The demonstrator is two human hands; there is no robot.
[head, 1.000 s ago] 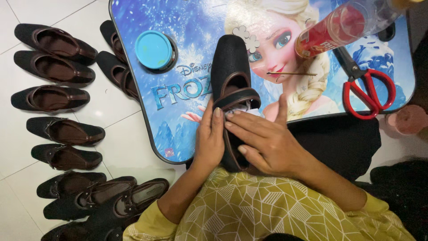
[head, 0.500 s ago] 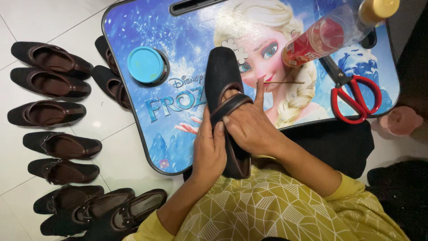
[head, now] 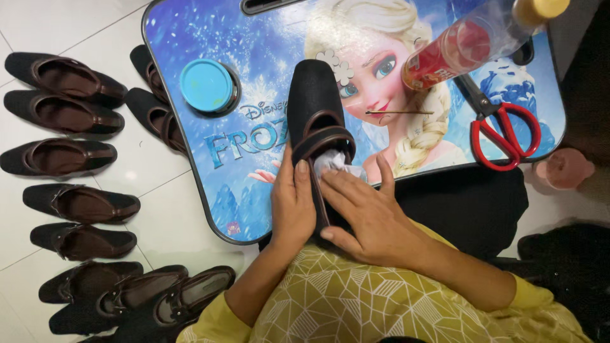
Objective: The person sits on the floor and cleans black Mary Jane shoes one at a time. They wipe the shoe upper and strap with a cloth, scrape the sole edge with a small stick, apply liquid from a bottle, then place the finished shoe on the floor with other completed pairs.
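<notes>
Near the middle of the desk's [head: 190,165] near edge lies a black strapped shoe [head: 312,108], its squared toe pointing toward the far edge and its heel end overhanging the edge toward the person's lap. Its upper looks like a matte, finely woven fabric, with a brown, smoother band along the opening and strap. The left hand [head: 292,206] is closed around the shoe's left side near the heel, thumb along the rim. The right hand [head: 365,213] lies with fingers nearly straight across the opening, pressing on a wad of crumpled white paper [head: 333,164] that sits inside the shoe under the strap.

The desk is a small lap desk with rounded corners, a dark rim and a glossy printed top in blue tones showing a cartoon figure. Toward its left side rests one round turquoise lid [head: 206,84], smooth and flat. By the far right corner one clear plastic bottle [head: 473,41] with a red label and yellow cap lies tilted. One pair of red-handled scissors [head: 502,124] lies along the right edge. One thin stick [head: 399,112] lies just right of the shoe.

On the white tiled floor [head: 159,216] left of the desk lie about ten similar dark shoes [head: 70,155]; two are partly under the desk's left edge.
</notes>
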